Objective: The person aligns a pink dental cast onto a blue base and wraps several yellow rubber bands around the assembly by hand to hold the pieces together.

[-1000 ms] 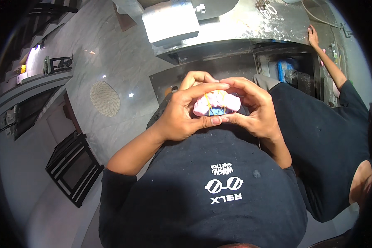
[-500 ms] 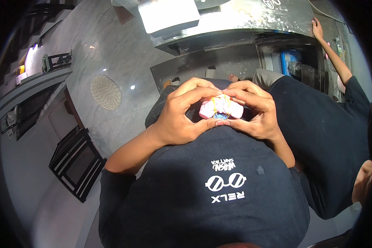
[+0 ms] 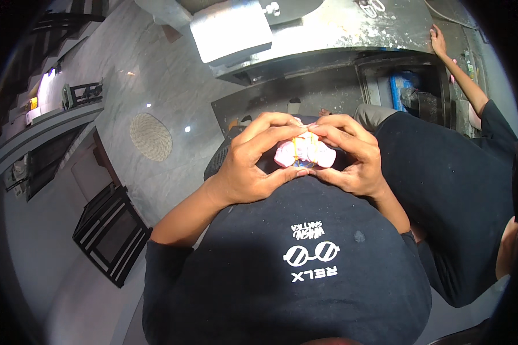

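Observation:
A small bunched-up pink cloth [image 3: 307, 150], apparently tied, sits between my two hands in front of my dark shirt. Thin orange-yellow bands [image 3: 296, 150] that look like rubber bands run across it, and a patch of blue shows at its lower edge. From the left, my left hand [image 3: 250, 158] grips it with fingers curled over the top and thumb below. My right hand [image 3: 354, 155] mirrors that grip on the other side. The fingertips of both hands meet above the bundle, and the thumbs nearly touch beneath it. The bundle's underside is hidden.
Another person in a dark shirt [image 3: 443, 190] sits close on my right, one hand [image 3: 438, 41] on the edge of the worn metal counter [image 3: 334, 35]. On that counter stands a white box [image 3: 231, 31]. A round woven mat [image 3: 150, 137] lies on the tiled floor at left.
My view has shifted slightly. Both hands keep their grip on the pink bundle, whose lower edge and bands look a little different.

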`<control>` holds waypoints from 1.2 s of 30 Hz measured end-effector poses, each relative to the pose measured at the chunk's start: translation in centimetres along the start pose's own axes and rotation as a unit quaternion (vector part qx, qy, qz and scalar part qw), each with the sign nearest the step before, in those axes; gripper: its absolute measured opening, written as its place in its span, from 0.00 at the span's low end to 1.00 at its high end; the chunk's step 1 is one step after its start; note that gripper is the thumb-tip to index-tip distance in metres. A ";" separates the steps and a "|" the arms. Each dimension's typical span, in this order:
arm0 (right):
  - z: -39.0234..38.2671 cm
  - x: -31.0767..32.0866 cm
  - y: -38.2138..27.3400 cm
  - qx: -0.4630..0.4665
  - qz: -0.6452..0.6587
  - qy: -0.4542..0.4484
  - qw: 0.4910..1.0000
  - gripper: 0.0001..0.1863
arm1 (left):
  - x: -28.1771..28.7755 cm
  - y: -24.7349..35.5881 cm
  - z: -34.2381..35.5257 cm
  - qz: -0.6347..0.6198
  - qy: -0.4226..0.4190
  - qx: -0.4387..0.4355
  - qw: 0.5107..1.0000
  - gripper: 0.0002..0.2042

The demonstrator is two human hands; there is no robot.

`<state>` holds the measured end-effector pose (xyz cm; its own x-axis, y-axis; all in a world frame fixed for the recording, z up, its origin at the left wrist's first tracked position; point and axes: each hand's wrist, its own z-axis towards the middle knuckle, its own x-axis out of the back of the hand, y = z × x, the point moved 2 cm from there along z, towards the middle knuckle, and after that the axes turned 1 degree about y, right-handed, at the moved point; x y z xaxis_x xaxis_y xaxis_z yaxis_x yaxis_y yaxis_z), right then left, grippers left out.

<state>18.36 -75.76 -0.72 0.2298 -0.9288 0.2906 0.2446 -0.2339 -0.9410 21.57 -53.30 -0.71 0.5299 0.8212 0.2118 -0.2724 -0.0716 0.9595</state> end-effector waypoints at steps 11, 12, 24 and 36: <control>2.9 2.4 1.5 0.034 0.002 0.073 0.997 0.30 | 0.4 -1.1 5.3 0.033 0.034 -0.044 0.998 0.28; 3.1 2.6 1.6 0.032 0.019 0.089 0.995 0.30 | 0.4 -1.2 5.9 0.022 0.034 -0.039 0.998 0.29; 5.5 3.9 2.6 0.048 -0.031 0.230 0.972 0.30 | -3.8 -4.3 8.1 -0.322 0.203 0.144 0.913 0.27; 8.6 7.8 1.5 0.134 -0.154 -0.033 0.978 0.25 | -2.3 -6.7 7.1 -0.439 0.129 0.152 0.876 0.21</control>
<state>28.61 -80.91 1.61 0.1638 -0.8042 0.5713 0.5482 -0.4073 -0.7305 27.90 -58.76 -6.29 0.2168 0.7334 -0.6443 0.3970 0.5367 0.7445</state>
